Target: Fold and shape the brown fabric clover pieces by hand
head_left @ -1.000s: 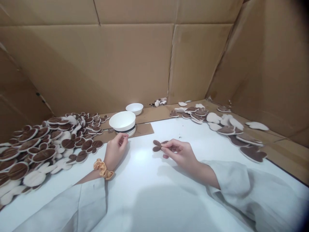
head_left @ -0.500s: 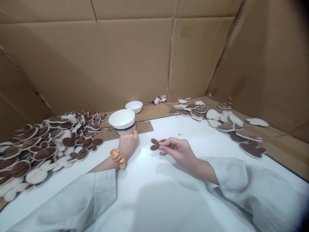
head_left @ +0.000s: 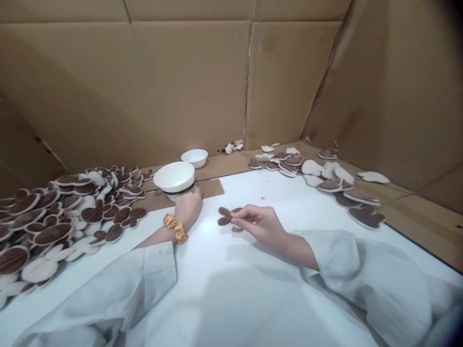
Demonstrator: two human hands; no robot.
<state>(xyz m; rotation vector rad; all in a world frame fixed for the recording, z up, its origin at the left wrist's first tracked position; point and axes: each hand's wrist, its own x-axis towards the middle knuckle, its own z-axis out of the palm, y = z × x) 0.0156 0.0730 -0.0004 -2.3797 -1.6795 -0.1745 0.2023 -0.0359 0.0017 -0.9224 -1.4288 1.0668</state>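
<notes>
Between the thumb and fingers of my right hand [head_left: 258, 222] is a small brown felt piece [head_left: 224, 217] with rounded lobes, held over the white tabletop [head_left: 217, 260]. My left hand [head_left: 188, 207], with an orange scrunchie [head_left: 175, 228] at its wrist, is closed against the near side of a white bowl [head_left: 174, 177] with a dark band. The bowl hides part of the fingers, so what they hold, if anything, cannot be made out.
A smaller white bowl [head_left: 194, 158] sits behind the banded one. Brown and white felt pieces are heaped at the left [head_left: 52, 233]; several more lie at the right [head_left: 331, 183]. Cardboard walls [head_left: 188, 86] rise behind and at the right.
The whole view has shifted, so the bowls, felt pieces and both hands appear slightly further left. Both hands keep nearly the same pose, and the brown piece stays in my right hand.
</notes>
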